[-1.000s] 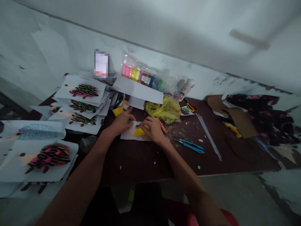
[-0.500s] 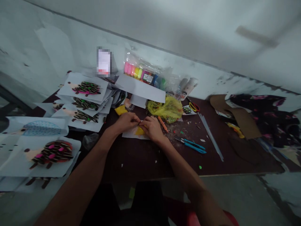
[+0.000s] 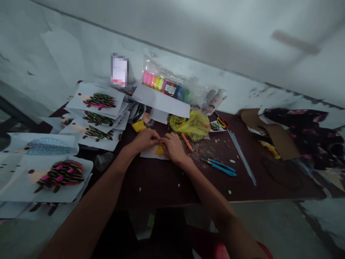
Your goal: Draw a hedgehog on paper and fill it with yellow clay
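Observation:
My left hand [image 3: 146, 139] and my right hand [image 3: 172, 145] meet over a small white sheet [image 3: 151, 154] on the dark table. The fingers of both are pinched together at nearly the same spot, and whatever they hold is too small to make out. A yellow shape [image 3: 159, 150] lies on the sheet, partly covered by my right hand. Behind my left hand sits a yellow packet [image 3: 138, 126]. An orange tool [image 3: 186, 141] lies just right of my right hand, beside a crumpled yellow plastic bag [image 3: 192, 124].
Papers with hedgehog pictures [image 3: 99, 100] are stacked at the left. Behind are a bag of coloured clay [image 3: 161, 84] and a blurred upright phone-like object [image 3: 119, 71]. To the right lie blue-handled snips [image 3: 222, 167], scissors [image 3: 221, 123], clear sticks [image 3: 242, 156] and brown cardboard [image 3: 280, 140].
The fingers of my right hand have shifted very slightly. Otherwise both hands stay pinched over the sheet, and the surrounding objects have not moved.

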### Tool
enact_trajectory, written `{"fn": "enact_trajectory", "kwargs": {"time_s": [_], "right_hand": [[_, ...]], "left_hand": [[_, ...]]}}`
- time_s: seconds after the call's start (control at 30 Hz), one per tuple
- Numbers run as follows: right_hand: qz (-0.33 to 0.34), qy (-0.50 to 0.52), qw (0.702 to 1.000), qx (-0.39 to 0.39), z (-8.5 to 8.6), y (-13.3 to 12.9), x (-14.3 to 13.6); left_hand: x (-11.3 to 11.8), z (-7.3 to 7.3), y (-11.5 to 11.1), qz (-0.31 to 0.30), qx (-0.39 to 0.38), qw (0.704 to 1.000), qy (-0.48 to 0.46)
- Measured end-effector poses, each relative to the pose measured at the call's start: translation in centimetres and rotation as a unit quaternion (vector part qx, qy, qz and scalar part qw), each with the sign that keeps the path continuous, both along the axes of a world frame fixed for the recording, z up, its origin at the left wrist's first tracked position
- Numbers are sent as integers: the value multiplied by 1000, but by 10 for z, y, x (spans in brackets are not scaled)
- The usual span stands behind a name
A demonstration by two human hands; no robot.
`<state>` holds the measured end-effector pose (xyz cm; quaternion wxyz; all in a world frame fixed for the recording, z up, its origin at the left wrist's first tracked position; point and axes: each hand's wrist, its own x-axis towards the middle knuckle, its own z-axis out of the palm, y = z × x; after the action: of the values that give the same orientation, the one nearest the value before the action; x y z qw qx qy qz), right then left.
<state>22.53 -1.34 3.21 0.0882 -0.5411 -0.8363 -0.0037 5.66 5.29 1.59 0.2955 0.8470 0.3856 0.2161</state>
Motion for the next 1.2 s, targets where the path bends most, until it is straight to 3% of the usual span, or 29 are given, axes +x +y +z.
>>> {"fn": "enact_trajectory", "kwargs": {"time_s": [0.37, 0.57, 0.83, 1.2], "right_hand": [[-1, 29, 1000, 0, 4, -3, 3], [-38, 96, 995, 3, 8, -4, 11], [-19, 107, 994, -11, 2, 3, 14], [-3, 98, 995, -22, 1, 7, 12]], "left_hand": [[-3, 1, 1, -18, -28, 999, -11], [-6, -3, 1, 20, -43, 998, -33], [-4, 6, -4, 11, -65, 998, -13], [-3, 2, 0, 7, -52, 998, -17]]}}
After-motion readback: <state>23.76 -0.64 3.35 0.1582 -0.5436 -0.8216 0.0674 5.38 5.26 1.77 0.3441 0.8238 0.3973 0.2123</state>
